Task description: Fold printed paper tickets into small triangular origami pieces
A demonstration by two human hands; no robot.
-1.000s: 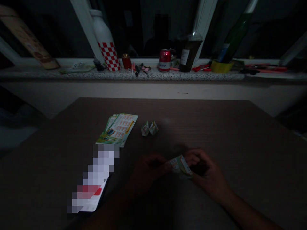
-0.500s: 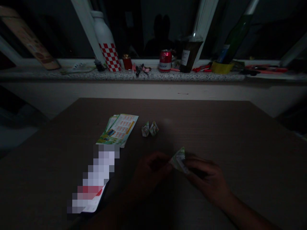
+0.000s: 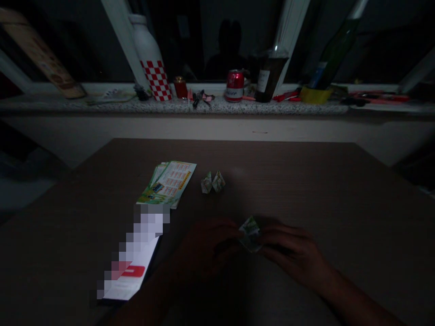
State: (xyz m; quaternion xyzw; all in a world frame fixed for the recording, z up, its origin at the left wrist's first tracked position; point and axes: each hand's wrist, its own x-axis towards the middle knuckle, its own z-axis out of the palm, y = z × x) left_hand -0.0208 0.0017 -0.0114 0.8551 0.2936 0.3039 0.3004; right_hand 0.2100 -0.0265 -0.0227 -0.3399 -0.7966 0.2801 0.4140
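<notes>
Between both hands is a small folded piece of printed paper (image 3: 250, 233), green and white, held a little above the table. My left hand (image 3: 207, 244) pinches its left edge; that hand is in deep shadow. On the opposite side, the fingers and thumb of my right hand (image 3: 292, 249) close on the paper's right edge. Beyond the hands stand two small folded paper pieces (image 3: 206, 183), side by side. To their left lies a fanned stack of printed cards (image 3: 170, 183) with rows of red print.
A lit phone (image 3: 132, 258), partly blurred out, lies on the brown table (image 3: 288, 176) beside my left forearm. Along the stone windowsill (image 3: 217, 107) stand a checkered bottle (image 3: 154, 68), a red can (image 3: 234, 85), a dark drink cup (image 3: 268, 79) and a green bottle (image 3: 335, 50).
The held paper has gone from a flatter shape, through a pointed upright one, to a diamond-like form. My fingers have shifted along its edges, and my left hand has turned over it.
</notes>
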